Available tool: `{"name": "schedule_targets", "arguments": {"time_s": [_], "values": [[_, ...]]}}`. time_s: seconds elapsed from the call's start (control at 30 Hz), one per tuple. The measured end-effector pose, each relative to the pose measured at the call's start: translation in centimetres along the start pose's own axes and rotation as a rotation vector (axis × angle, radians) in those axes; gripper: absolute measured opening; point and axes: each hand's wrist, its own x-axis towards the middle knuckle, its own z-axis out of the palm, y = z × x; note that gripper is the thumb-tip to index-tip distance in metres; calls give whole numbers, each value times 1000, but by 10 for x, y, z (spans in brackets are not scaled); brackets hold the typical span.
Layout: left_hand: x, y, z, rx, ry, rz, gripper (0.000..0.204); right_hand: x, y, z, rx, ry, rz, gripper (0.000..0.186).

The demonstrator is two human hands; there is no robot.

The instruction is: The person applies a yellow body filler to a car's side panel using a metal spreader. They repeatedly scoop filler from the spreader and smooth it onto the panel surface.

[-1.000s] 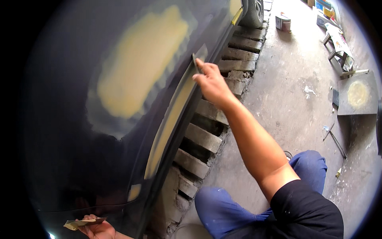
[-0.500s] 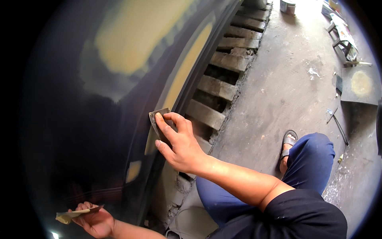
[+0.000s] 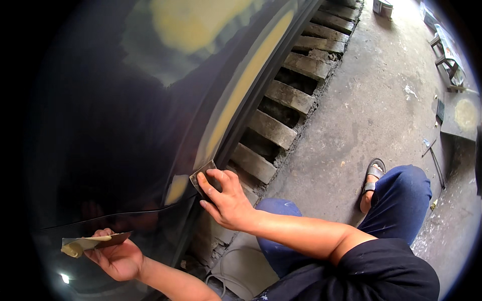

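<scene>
My right hand (image 3: 230, 200) presses a thin, flat putty spreader (image 3: 200, 173) against the lower edge of a dark car body panel (image 3: 120, 130). A long strip of pale yellow putty (image 3: 251, 75) runs up the panel from the spreader. Just left of the blade sits a small yellow patch (image 3: 177, 187). My left hand (image 3: 120, 260), palm up, grips a flat mixing plate (image 3: 116, 240) over the panel. A lump of yellow putty (image 3: 75, 249) clings to the plate's outer end. Farther up the panel is a broad yellow patch (image 3: 196, 22) with a greyish border.
Concrete slats with dark gaps (image 3: 272, 127) run beside the panel. My knee (image 3: 406, 185) and sandalled foot (image 3: 370, 184) are on the concrete floor (image 3: 346, 135). A bench (image 3: 448, 52), a grey board (image 3: 461, 116) and a tin (image 3: 383, 8) stand at the right and far side.
My right hand has drawn the spreader down the panel's edge toward me, from above the small patch to beside it. My left hand and plate sit slightly higher in view, which has shifted.
</scene>
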Motion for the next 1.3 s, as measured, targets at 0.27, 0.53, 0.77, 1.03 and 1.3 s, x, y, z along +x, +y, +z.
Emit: {"name": "schedule_targets", "arguments": {"time_s": [0.27,0.53,0.77,1.03,1.3], "values": [[-55,-3,36,6,65,-360,41,2,-12,-80,378,-202,-6,53],[-118,2,85,-197,-38,-632,40,3,4,-101,316,-299,-372,44],[-111,20,45,-55,115,-469,40,48,22,-60,-196,168,-53,63],[-125,34,14,-4,85,-505,40,-5,4,15,-52,69,14,61],[-136,23,30,-132,68,-655,36,-22,-20,-44,174,-217,19,58]]}}
